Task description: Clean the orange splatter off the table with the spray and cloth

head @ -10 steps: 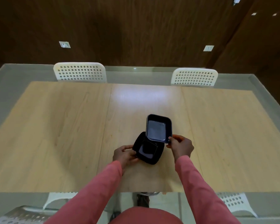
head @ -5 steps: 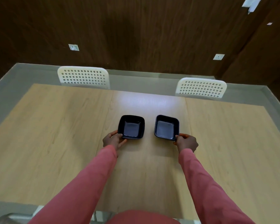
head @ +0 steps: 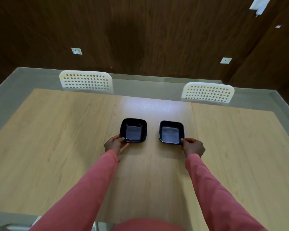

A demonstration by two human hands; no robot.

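A person in long pink sleeves set two small square black dishes side by side on a pale wood-grain table [head: 57, 147], one in each hand. The left hand [head: 115, 145] pinched the near-left corner of the left black dish [head: 133, 130], thumb on the rim and fingers beneath; the right hand [head: 193, 147] gripped the near-right corner of the right black dish [head: 171, 132], fingers curled round the edge. Both dishes sat flat on the central panel, apart from each other with bare wood between them, the left at about 11 o'clock from the person's seat and the right at about 1 o'clock.

Both dishes appeared empty, their glossy floors showing only reflected light. No orange splatter, spray or cloth could be seen anywhere in the view, so the cleaning itself seemed not yet begun; the step in hand looked like laying out the dishes.

Done well, that step would call for each dish to be let go level, fingers drawn out from underneath without dragging or tipping it, and the gap between the two preserved so neither knocked the other.

Two white perforated chair backs stood beyond the far edge, one at 11 o'clock [head: 86, 82] and one at 1 o'clock [head: 207, 92], before a dark wood-panelled wall [head: 140, 30].
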